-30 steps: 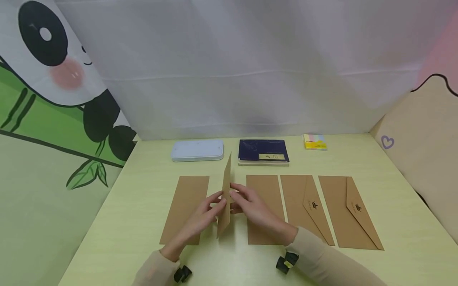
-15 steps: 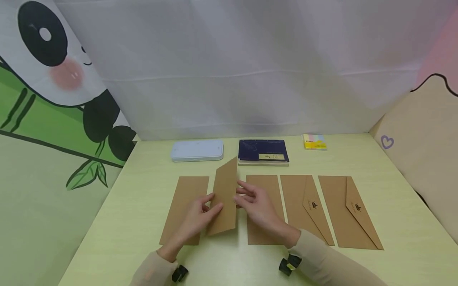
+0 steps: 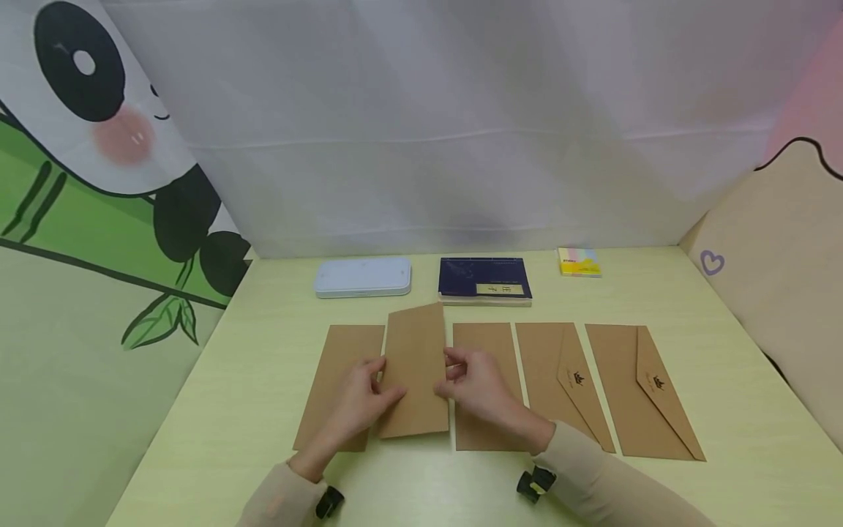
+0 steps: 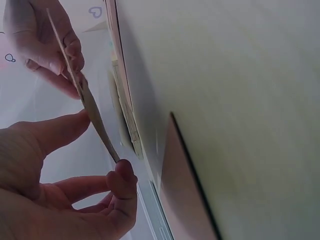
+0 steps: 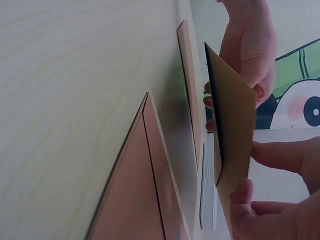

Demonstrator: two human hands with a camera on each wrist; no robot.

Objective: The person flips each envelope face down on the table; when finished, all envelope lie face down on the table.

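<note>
A brown kraft-paper envelope [image 3: 416, 351] is held above the table, slightly tilted, its plain face up in the head view. My left hand [image 3: 358, 401] pinches its left edge, thumb on the upper face and fingers at the edge. On the opposite edge, my right hand [image 3: 484, 391] pinches with thumb and fingers. Both wrist views show the envelope [image 4: 95, 112] raised off the tabletop, and its flap side [image 5: 217, 120] faces down. A plain brown envelope [image 3: 345, 348] lies left of it, partly under my left hand. Another plain envelope [image 3: 484, 340] lies beneath my right hand.
Farther right lie two envelopes [image 3: 543, 366] [image 3: 619, 380] with their crown-printed flaps up. Along the back of the table [image 3: 211, 410] sit a pale flat case [image 3: 364, 277], a dark blue notebook [image 3: 484, 274] and a yellow sticky-note pack [image 3: 579, 262]. A white curtain hangs behind.
The held envelope has turned from standing on edge to nearly flat, its plain face now up. It has come lower, and both hands have stayed on its edges.
</note>
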